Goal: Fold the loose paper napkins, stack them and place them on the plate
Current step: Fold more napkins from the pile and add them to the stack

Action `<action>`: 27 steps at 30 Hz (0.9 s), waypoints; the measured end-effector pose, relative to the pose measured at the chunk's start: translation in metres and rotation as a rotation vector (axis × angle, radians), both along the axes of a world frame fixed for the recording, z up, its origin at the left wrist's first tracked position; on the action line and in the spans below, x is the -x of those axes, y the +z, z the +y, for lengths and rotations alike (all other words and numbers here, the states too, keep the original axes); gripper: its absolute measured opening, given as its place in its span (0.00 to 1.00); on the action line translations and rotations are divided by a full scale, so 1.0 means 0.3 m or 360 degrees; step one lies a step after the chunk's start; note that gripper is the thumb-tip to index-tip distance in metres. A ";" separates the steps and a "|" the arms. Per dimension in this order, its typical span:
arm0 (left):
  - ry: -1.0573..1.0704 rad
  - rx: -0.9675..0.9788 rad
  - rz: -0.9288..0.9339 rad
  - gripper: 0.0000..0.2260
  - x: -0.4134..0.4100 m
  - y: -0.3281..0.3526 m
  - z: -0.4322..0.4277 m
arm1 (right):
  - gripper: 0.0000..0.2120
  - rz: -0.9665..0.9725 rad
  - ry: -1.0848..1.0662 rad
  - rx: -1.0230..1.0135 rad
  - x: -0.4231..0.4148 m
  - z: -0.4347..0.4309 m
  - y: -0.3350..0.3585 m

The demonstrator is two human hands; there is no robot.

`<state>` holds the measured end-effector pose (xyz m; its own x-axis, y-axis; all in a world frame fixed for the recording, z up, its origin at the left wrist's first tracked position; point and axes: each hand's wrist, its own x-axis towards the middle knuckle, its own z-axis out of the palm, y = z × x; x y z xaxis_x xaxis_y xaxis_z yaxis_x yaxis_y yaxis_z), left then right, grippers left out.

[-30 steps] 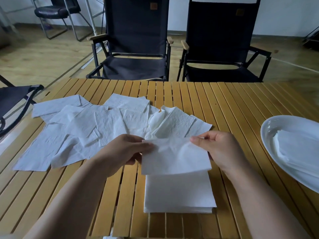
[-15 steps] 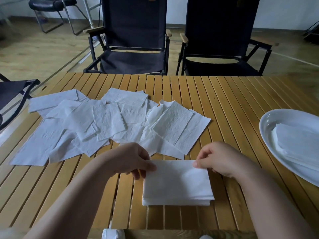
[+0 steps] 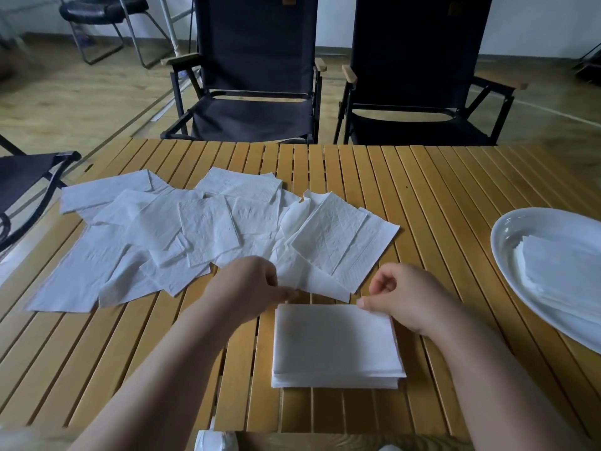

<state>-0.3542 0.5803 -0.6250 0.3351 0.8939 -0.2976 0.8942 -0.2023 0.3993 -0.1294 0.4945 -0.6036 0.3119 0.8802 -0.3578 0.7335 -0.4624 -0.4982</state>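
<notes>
Partly done: a folded pile [image 3: 566,271] lies on the plate [image 3: 520,229], and a second stack [image 3: 335,343] sits on the tabletop [image 3: 439,196]. Many loose napkins [image 3: 208,229] remain beyond it. Right hand [image 3: 406,294] pinches the stack's top far corner; left hand [image 3: 247,284] curled, grip undeterminable. A second ago both hands held the top napkin raised; it now lies flat

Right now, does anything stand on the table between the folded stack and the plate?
Nothing visible does. Between the folded stack and the plate lie only bare table slats and the person's own right hand. The loose napkins lie farther left.
</notes>
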 end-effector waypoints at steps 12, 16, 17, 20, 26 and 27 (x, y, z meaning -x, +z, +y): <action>0.0299 -0.0440 -0.0436 0.12 -0.108 -0.031 0.069 | 0.20 -0.0055 0.0045 -0.0408 -0.044 0.265 0.004; 0.0318 -0.0407 -0.0464 0.08 -0.127 -0.054 0.100 | 0.23 -0.0162 0.0240 -0.0371 -0.099 0.406 -0.010; 0.0307 -0.0414 -0.0467 0.07 -0.128 -0.058 0.108 | 0.24 -0.0146 0.0267 -0.0357 -0.108 0.432 -0.018; 0.0247 -0.0469 -0.0460 0.04 -0.125 -0.064 0.127 | 0.26 -0.0151 0.0332 -0.0349 -0.123 0.490 -0.044; 0.0118 -0.0538 -0.0446 0.07 -0.117 -0.066 0.153 | 0.24 -0.0160 0.0508 -0.0461 -0.123 0.538 -0.074; 0.0116 -0.0539 -0.0447 0.07 -0.115 -0.066 0.154 | 0.19 -0.0171 0.0498 -0.0502 -0.123 0.541 -0.074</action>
